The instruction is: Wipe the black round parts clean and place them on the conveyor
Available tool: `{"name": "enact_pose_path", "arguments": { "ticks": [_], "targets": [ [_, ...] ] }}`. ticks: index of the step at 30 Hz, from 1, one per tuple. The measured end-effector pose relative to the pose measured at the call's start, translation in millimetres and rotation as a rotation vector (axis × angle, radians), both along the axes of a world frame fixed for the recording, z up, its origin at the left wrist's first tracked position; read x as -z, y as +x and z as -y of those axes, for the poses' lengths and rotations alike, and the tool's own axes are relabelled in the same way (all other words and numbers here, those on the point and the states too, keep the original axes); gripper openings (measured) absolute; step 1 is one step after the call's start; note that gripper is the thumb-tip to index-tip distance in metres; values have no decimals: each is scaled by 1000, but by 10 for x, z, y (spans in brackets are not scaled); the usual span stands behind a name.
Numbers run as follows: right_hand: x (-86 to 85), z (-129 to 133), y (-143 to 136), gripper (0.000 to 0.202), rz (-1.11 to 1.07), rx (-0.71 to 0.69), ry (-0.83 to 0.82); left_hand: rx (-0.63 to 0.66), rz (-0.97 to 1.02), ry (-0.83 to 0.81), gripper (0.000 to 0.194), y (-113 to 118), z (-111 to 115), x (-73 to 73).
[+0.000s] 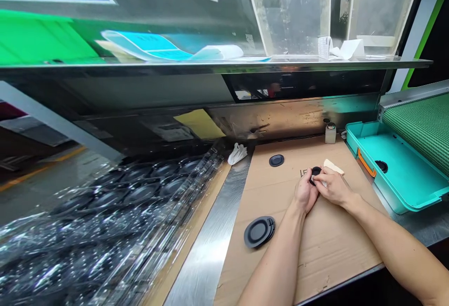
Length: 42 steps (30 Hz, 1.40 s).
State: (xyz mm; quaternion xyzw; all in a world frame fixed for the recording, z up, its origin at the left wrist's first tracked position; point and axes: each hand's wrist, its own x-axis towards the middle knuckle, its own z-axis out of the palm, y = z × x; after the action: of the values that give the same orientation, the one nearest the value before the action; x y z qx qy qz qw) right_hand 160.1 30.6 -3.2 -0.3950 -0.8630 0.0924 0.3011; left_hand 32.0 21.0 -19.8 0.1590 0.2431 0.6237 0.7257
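Observation:
My left hand [305,194] is closed around the edge of a small black round part [316,171], held above the cardboard sheet [280,193]. My right hand [333,185] meets it from the other side, its fingers pinched together against the part's face. A small whitish bit shows at those fingertips, too small to name. Just beyond the right hand lies a cream-coloured pad or cloth [334,166]. Left of my forearms rests a short stack of black round discs [258,232]. One more black disc [276,160] lies farther back on the cardboard.
On the right stands a teal bin [417,170] with a black round part [381,166] inside, beside a green conveyor belt [421,123]. A small bottle [330,134] stands at the back. Plastic-covered trays of black parts [105,212] fill the left. A metal shelf [210,67] overhangs the bench.

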Motion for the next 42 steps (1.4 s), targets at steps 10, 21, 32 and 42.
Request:
{"name": "enact_pose_path", "arguments": {
  "ticks": [10,21,32,42],
  "targets": [
    [-87,24,23,23,28,124,22,32,-41,11,33,28,12,-4],
    [-34,59,-31,20,-66,34,32,56,-8,-20,36,11,12,-31],
    [-12,51,4,8,-11,-84,-33,-86,18,-64,40,-128,9,-116],
    [-9,106,-117,13,-276,-96,19,-72,30,-22,51,42,63,-126]
  ]
}}
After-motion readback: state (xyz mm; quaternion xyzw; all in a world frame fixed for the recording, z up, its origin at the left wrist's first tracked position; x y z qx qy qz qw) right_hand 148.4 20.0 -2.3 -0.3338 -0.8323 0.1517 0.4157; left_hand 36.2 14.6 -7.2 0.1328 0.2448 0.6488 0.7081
